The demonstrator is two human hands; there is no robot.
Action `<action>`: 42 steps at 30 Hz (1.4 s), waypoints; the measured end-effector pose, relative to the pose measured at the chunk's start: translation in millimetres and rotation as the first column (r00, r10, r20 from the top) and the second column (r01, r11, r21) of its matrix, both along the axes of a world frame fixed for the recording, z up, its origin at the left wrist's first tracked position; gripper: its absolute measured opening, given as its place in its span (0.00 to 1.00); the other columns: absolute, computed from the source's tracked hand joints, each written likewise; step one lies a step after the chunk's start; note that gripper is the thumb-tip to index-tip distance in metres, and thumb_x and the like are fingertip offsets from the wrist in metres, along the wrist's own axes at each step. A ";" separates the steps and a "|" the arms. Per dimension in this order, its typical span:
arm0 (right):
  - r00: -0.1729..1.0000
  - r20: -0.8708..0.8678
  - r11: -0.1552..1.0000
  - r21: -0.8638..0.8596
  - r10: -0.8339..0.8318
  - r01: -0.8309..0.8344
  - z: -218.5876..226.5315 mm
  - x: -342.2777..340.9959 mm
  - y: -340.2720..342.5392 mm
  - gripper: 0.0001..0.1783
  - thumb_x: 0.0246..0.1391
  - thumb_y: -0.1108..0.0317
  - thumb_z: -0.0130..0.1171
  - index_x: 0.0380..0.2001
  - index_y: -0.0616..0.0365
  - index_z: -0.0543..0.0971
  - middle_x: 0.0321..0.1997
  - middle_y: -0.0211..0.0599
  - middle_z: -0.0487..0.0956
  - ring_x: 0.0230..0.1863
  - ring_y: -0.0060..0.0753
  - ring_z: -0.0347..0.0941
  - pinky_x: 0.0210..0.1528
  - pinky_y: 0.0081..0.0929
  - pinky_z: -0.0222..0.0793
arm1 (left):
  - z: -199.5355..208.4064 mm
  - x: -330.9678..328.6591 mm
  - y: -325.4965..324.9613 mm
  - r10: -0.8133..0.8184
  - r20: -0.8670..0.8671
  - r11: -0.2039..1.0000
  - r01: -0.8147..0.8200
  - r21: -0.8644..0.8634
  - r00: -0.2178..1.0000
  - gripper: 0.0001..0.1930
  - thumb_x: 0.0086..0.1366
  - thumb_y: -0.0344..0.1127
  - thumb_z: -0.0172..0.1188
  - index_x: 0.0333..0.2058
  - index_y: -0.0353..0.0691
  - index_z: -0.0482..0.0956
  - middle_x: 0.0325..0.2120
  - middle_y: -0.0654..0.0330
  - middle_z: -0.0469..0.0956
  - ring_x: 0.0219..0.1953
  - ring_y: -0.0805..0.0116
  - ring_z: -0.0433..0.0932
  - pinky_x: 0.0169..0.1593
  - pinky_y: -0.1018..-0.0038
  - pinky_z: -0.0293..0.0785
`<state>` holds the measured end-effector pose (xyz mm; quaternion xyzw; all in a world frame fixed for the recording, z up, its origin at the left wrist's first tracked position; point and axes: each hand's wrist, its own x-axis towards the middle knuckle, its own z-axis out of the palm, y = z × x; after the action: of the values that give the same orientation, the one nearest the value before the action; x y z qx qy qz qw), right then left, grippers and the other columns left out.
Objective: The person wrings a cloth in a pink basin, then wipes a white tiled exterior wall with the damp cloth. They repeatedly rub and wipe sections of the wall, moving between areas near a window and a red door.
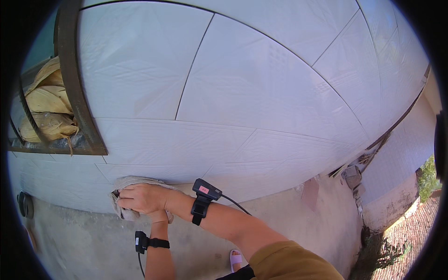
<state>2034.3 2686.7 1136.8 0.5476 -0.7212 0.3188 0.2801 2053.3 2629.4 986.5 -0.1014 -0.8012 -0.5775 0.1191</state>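
A grey-beige cloth [126, 213] lies bunched in front of the lower part of the white tiled wall [224, 135]. My right hand [142, 198] is closed on it, its fingers curled over the folds. Just below, my left hand [159, 216] reaches up against the cloth. Its fingers are hidden behind the right hand and the cloth, so its grip does not show. Each forearm wears a small black device on a strap; the right one [206, 190] has a cable trailing from it.
At the left, a barred window frame [77, 84] holds dry, husk-covered bundles [49, 100]. A dark round object [24, 204] stands by the wall's base. Bricks and rubble [352, 177] lie at the right. My foot in a pale purple slipper [235, 259] rests on the concrete floor [88, 242].
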 end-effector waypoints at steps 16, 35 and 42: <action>0.324 0.941 0.610 -0.202 -0.095 0.766 45.8 93.8 262.6 0.12 0.61 0.76 0.48 0.45 0.58 0.77 0.38 0.32 0.77 0.39 0.25 0.71 0.44 0.25 0.68 | 137.8 89.0 136.4 -0.353 0.169 0.921 0.309 0.238 0.920 0.31 0.62 0.23 0.55 0.65 0.39 0.63 0.38 0.54 0.77 0.40 0.64 0.77 0.45 0.71 0.73; 0.332 0.790 0.135 -0.307 -0.516 0.942 142.2 151.5 300.5 0.23 0.62 0.62 0.62 0.18 0.65 0.69 0.16 0.21 0.60 0.23 0.14 0.52 0.23 0.25 0.50 | 211.7 145.5 203.3 -0.638 0.086 0.664 0.490 0.566 0.765 0.13 0.73 0.38 0.58 0.47 0.32 0.77 0.36 0.69 0.75 0.36 0.82 0.66 0.39 0.82 0.65; 0.447 0.743 0.142 -0.438 -0.498 0.888 118.7 135.8 281.7 0.23 0.63 0.64 0.59 0.18 0.63 0.64 0.17 0.18 0.58 0.24 0.12 0.51 0.23 0.25 0.47 | 196.0 131.8 188.6 -0.592 0.108 0.702 0.445 0.556 0.799 0.11 0.73 0.36 0.58 0.42 0.32 0.77 0.32 0.72 0.73 0.35 0.83 0.65 0.37 0.83 0.64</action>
<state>2170.1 2968.4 1255.6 -0.1435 -0.7027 0.5381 0.4429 2185.1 2818.0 1182.5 -0.2081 -0.5675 -0.7840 -0.1417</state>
